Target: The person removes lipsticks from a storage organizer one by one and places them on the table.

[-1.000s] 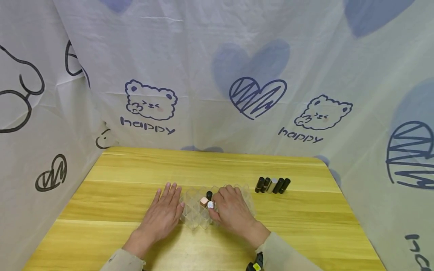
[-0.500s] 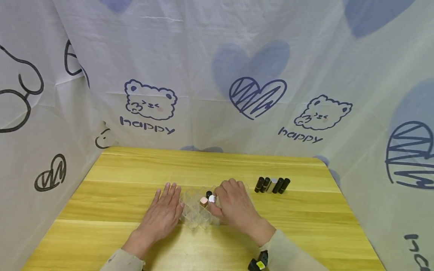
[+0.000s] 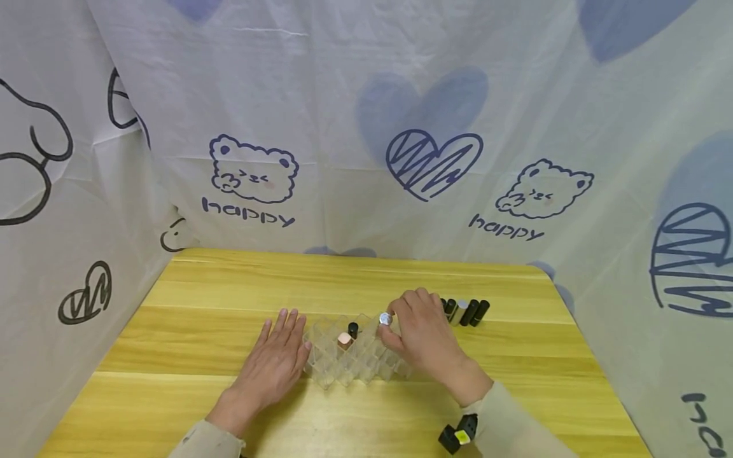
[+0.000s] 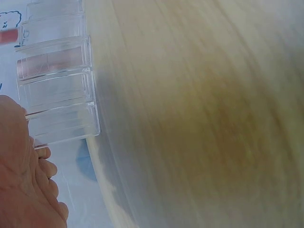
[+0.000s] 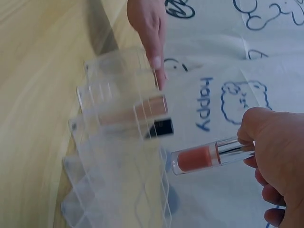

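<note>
A clear acrylic lipstick organizer (image 3: 366, 367) with diamond-shaped slots stands on the table. Over its right part, my right hand (image 3: 426, 337) pinches a lip gloss tube (image 5: 194, 159) by its silver cap; the coral tube hangs above the slots, apart from them in the right wrist view. Flat beside the organizer's left end lies my left hand (image 3: 273, 361), fingers straight, thumb against the wall. Two tubes stand in the slots: one with a pale pink top (image 3: 344, 341) and one with a black cap (image 3: 353, 329).
Several lipstick tubes (image 3: 471, 313), black ones and a silver one, lie in a row at the table's back right, partly behind my right hand. A printed white cloth (image 3: 338, 191) hangs around the wooden table (image 3: 321, 420).
My right hand has lifted the lip gloss out of the slots near the two standing tubes and carried it right and toward the back. The left hand has stayed in place.
</note>
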Demonstrator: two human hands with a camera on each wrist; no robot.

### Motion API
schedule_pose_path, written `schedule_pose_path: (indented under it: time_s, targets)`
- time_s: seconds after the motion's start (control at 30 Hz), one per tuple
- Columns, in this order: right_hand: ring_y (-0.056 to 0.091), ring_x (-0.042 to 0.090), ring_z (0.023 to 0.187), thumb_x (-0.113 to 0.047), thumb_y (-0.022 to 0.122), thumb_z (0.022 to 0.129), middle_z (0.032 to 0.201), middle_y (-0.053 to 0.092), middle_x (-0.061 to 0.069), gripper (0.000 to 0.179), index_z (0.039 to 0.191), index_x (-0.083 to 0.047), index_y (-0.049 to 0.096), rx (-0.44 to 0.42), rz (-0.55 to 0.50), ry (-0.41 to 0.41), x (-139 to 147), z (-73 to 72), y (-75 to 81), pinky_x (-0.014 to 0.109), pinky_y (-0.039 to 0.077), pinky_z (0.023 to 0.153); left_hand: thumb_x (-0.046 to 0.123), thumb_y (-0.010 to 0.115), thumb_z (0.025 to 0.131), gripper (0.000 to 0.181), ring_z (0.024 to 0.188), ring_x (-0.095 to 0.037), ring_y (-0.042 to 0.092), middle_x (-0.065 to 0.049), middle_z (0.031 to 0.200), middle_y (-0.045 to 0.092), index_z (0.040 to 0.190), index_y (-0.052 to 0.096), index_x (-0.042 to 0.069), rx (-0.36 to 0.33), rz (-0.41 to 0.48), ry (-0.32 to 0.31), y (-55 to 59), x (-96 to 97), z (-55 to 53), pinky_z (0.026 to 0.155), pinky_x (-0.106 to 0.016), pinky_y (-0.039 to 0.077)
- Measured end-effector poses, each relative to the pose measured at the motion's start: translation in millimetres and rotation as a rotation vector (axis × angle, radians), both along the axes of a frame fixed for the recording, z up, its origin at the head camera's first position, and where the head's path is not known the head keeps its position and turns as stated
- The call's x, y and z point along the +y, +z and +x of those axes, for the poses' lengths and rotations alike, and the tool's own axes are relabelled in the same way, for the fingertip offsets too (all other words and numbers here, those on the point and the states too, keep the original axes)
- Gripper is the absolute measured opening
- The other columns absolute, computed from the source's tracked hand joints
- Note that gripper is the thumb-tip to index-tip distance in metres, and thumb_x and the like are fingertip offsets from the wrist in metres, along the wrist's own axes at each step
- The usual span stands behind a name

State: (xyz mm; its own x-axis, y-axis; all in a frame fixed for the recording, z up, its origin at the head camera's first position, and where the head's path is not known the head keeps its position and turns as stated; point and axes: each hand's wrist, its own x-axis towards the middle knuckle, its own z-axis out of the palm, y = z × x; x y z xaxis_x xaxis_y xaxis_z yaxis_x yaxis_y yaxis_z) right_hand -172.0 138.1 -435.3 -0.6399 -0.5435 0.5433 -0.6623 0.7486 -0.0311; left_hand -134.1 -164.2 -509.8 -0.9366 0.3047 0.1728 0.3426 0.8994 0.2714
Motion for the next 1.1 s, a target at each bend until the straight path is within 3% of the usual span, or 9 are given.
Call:
schedule_pose_path:
  time_s: [0.3, 0.53, 0.83, 1.1]
  targets:
    - [0.051, 0.025, 0.086, -0.031, 0.076, 0.096, 0.092, 0.063, 0.003, 0.021, 0.095, -0.012, 0.067, -0.076, 0.010, -0.125, 35, -6.3, 4.4, 0.037, 0.035, 0.076, 0.038, 0.034, 0.116, 0.062, 0.161, -0.040, 0.020, -0.024, 0.171, 0.027, 0.163, 0.031, -0.004, -0.012, -0.002, 0.003, -3.6, -1.9, -2.1, 0.132, -0.062, 0.015]
    - [0.051, 0.027, 0.083, -0.033, 0.077, 0.092, 0.089, 0.063, 0.005, 0.025, 0.092, -0.009, 0.068, -0.050, 0.000, -0.173, 59, -10.8, 3.7, 0.040, 0.037, 0.075, 0.038, 0.034, 0.116, 0.062, 0.161, -0.041, 0.021, -0.024, 0.170, 0.028, 0.163, 0.031, -0.004, -0.009, -0.002, 0.003, -4.4, -2.8, -2.8, 0.132, -0.062, 0.015]
    - [0.052, 0.030, 0.084, -0.029, 0.081, 0.089, 0.089, 0.064, 0.008, 0.026, 0.091, -0.006, 0.069, -0.042, 0.018, -0.229, 90, -13.1, -3.4, 0.040, 0.037, 0.075, 0.039, 0.033, 0.116, 0.063, 0.162, -0.040, 0.019, -0.024, 0.170, 0.028, 0.163, 0.030, -0.004, -0.019, 0.008, 0.001, -4.9, -1.6, -2.0, 0.132, -0.061, 0.014]
    - [0.052, 0.031, 0.084, -0.026, 0.079, 0.091, 0.090, 0.063, 0.010, 0.024, 0.093, -0.005, 0.068, -0.085, 0.039, -0.314, 122, -12.4, -12.7, 0.041, 0.036, 0.073, 0.038, 0.033, 0.116, 0.062, 0.161, -0.040, 0.020, -0.023, 0.170, 0.028, 0.163, 0.031, -0.003, -0.017, -0.002, 0.008, -5.8, -1.0, -2.0, 0.132, -0.061, 0.015]
